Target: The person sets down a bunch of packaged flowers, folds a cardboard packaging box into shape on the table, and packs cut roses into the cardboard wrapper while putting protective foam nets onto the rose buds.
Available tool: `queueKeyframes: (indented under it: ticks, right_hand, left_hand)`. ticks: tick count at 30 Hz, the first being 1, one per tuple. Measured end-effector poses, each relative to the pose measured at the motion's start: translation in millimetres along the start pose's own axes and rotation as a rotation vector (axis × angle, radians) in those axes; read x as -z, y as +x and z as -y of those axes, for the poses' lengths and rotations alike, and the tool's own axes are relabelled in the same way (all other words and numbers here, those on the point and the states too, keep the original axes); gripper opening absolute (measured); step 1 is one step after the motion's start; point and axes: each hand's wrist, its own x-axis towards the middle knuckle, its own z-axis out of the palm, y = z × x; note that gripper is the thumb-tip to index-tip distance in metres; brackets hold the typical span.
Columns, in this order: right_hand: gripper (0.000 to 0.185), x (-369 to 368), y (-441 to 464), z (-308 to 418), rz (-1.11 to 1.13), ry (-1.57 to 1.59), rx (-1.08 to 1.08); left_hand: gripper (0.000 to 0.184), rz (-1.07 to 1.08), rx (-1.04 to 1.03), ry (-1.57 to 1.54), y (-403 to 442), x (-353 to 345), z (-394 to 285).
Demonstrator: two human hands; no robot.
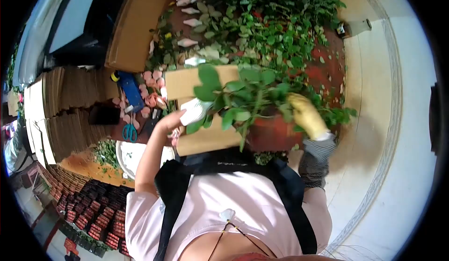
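A bunch of leafy green stems stretches between my two hands above the work table. My left hand, in a white glove, is closed at the bunch's left end, with leaves over its fingers. In a yellow glove, my right hand is closed around the right end and slightly blurred. Under the bunch and beside my left hand lies a brown cardboard piece, partly covered by the leaves.
Piled greenery covers the table's far side, with pale wrapped flower heads along its left. Teal scissors, a blue tool and pink blooms lie left. Stacked cardboard stands farther left; a white tub is below.
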Motion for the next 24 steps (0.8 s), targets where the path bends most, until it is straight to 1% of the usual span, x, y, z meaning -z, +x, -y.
queueKeyframes:
  ticks: [1,2,3,4,5,6,7,9,10,11,13,14,15,17,18,19,20,21,22,23,24]
  right_hand:
    - [0.047,-40,-4,-15,0.059,-0.014,0.05]
    - [0.054,-84,-6,-22,0.036,-0.007,-0.01]
    - [0.06,-114,-4,-10,-0.068,0.016,-0.139]
    - [0.063,-131,-5,-3,-0.131,0.093,-0.198]
    - [0.062,-152,-9,-6,-0.142,0.073,-0.252]
    - [0.059,-161,-12,-5,-0.188,0.047,-0.236]
    - [0.056,-167,-15,-6,-0.237,0.023,-0.219]
    - [0.05,-166,-18,-10,-0.345,-0.041,-0.145]
    - [0.047,-159,-18,-8,-0.356,-0.05,-0.118]
    - [0.047,-155,-18,-9,-0.398,0.021,-0.076]
    - [0.044,-157,-17,-17,-0.201,0.166,-0.285]
    - [0.033,-154,-21,-22,-0.083,0.098,-0.307]
    - [0.033,-158,-19,-24,-0.098,0.098,-0.32]
    - [0.02,-170,-17,-25,-0.141,-0.43,-0.245]
    - [0.019,-171,-12,-18,-0.317,-0.574,-0.213]
    - [0.021,-182,-7,-25,-0.256,-0.619,-0.281]
    - [0.023,-179,-2,-18,-0.146,-0.484,-0.39]
    - [0.024,-188,-7,-20,-0.237,-0.476,-0.312]
    - [0.031,-162,-7,4,-0.095,-0.352,-0.388]
    - [0.032,-168,-1,-7,0.019,-0.316,-0.409]
    - [0.033,-178,-4,-18,-0.018,-0.294,-0.377]
  left_hand:
    - [0.064,0.028,-0.008,-0.319,6,8,15]
    - [0.066,-0.047,0.025,-0.37,-4,-5,-4]
    - [0.067,-0.124,0.058,-0.42,-13,-16,-15]
    - [0.068,-0.222,0.046,-0.363,-7,-19,-8]
    - [0.068,-0.321,0.029,-0.304,-1,-18,2]
    - [0.063,-0.215,0.074,-0.486,-3,-17,1]
    - [0.059,-0.094,0.052,-0.538,-12,-12,-1]
    - [0.056,-0.179,0.013,-0.532,-19,-29,1]
    - [0.052,-0.188,-0.113,-0.35,-10,-18,18]
    - [0.052,-0.18,-0.109,-0.344,-4,-3,35]
    - [0.047,-0.096,0.025,-0.165,-11,-4,25]
    - [0.042,-0.24,-0.043,-0.252,-11,-18,26]
    - [0.041,-0.232,0.049,-0.111,-24,-26,-1]
    - [0.044,-0.264,-0.386,0.227,-10,-24,6]
    - [0.045,-0.162,-0.38,0.22,-14,-17,1]
    - [0.04,-0.166,-0.301,0.143,-17,-25,-5]
    - [0.038,-0.143,-0.32,0.386,-17,-32,-6]
    - [0.039,-0.122,-0.348,0.63,-15,-37,-6]
    - [0.042,-0.178,-0.386,0.792,-11,-43,-6]
    - [0.047,-0.242,-0.427,0.954,-11,-46,-7]
    - [0.049,-0.256,-0.547,1.025,-3,-39,3]
